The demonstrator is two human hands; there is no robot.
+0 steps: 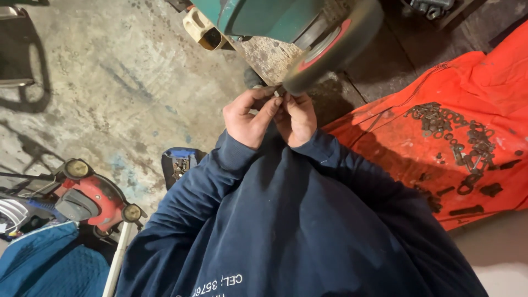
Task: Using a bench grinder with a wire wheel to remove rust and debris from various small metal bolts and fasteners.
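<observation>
Small metal part (276,93), grey, pinched between both hands right at the rim of the grinding wheel (335,47); too small and too covered to tell its kind. It sits just below the wheel's lower edge, touching or nearly touching it; cannot tell which.

Left hand (248,118): fingers curled in, thumb and forefinger closed on the part from the left side of the wheel's rim. Right hand (300,118): fingers clenched tight, fingertips meeting the left hand's at the same part, directly under the wheel. The 2 hands press knuckle to knuckle.

Wheel: dark disc with a red centre ring, tilted, mounted on a green machine housing (258,16) that lies up and left of it. A dusty, gritty plate (269,55) sits just left of the wheel under the housing.

Dark blue sweatshirt sleeves (209,187) run from below up toward the wheel.

Right of the wheel and lower: orange cloth (440,159) spread out, carrying a scatter of rusty washers, nuts and bolts (456,137).

Left of the wheel: stained concrete floor (110,82). Well down and left of the wheel: a red machine with black knobs (91,195), and blue fabric (49,264) beside it.
</observation>
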